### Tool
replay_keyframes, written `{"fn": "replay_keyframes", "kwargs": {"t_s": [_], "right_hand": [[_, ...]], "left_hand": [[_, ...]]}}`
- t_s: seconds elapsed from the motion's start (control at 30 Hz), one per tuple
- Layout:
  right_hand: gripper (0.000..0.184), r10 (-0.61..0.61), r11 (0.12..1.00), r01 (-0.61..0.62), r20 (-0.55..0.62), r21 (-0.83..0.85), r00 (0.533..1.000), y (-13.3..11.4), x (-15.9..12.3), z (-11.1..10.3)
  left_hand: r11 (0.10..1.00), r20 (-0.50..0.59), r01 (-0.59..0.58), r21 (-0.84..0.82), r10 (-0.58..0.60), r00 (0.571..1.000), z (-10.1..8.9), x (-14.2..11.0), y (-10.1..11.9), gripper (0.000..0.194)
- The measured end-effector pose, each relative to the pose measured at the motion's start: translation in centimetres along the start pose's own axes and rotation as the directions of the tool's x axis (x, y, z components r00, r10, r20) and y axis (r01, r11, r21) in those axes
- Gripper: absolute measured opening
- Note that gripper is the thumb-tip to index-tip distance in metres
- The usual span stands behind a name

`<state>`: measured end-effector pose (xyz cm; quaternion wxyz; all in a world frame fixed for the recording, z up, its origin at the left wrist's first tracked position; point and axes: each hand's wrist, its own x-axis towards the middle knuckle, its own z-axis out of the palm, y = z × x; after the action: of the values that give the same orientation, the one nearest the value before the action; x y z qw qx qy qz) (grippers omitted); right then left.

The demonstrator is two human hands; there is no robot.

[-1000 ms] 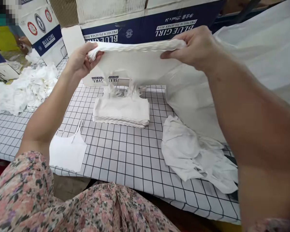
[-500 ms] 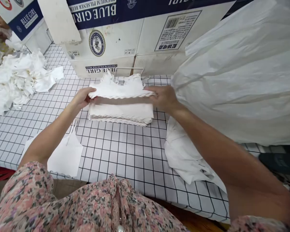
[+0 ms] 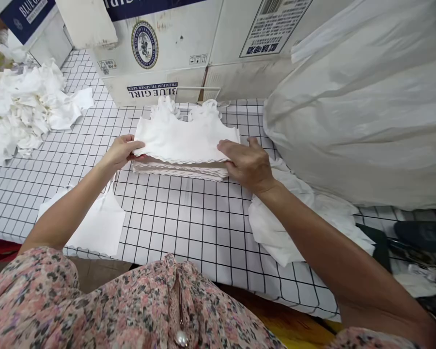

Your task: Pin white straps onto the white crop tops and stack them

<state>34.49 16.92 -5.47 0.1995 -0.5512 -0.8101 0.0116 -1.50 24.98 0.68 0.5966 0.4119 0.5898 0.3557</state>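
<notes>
A white camisole top point(image 3: 183, 138) lies stretched between my two hands, its straps bunched at the far side. My left hand point(image 3: 122, 150) pinches its near left corner, thumb on top. At the near right corner, my right hand point(image 3: 247, 164) grips the hem between thumb and fingers. Directly beneath is a neat stack of white tops point(image 3: 181, 170), whose wavy hems show along the front. Another white camisole point(image 3: 101, 223) rests flat by my left forearm, partly covered by it. Crumpled white cloth point(image 3: 276, 228) sits under my right forearm.
A heap of white garments point(image 3: 29, 106) spreads over the far left of the checked table point(image 3: 181, 218). Behind the stack stands a printed cardboard box point(image 3: 189, 53). A large whitish sack point(image 3: 366, 106) bulges over the right side. Dark items point(image 3: 421, 235) lie at the far right.
The top's near hem has come toward me and down over the stack, so the garment now lies flatter across it. My right hand has moved slightly nearer with it.
</notes>
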Motion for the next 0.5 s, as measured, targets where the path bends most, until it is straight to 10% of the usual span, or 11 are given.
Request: {"fn": "replay_keyframes", "kwargs": {"t_s": [0.13, 0.23, 0.37, 0.5], "right_hand": [[0.047, -0.036, 0.999, 0.037, 0.096, 0.0, 0.995, -0.1, -1.0, -0.4], [0.076, -0.031, 0.999, 0.034, 0.179, -0.009, 0.983, -1.8, -0.8, -0.5], [0.093, 0.02, 1.0, -0.019, 0.191, -0.007, 0.981, -6.4, 3.5, 0.8], [0.099, 0.112, 0.993, -0.114, 0.219, -0.002, 0.969, -8.6, 7.1, 3.8]], "left_hand": [[0.977, 0.006, 0.016, 0.213, -0.017, 1.0, -1.7, -0.4, 0.3, 0.029], [0.804, -0.094, -0.178, 0.567, 0.278, 0.956, -1.7, -0.6, 0.3, 0.043], [0.399, 0.175, -0.467, 0.79, 0.583, 0.793, 2.5, 0.3, -0.6, 0.053], [0.232, 0.343, -0.498, 0.835, 0.488, 0.802, 6.5, 1.5, -2.6, 0.079]]}}
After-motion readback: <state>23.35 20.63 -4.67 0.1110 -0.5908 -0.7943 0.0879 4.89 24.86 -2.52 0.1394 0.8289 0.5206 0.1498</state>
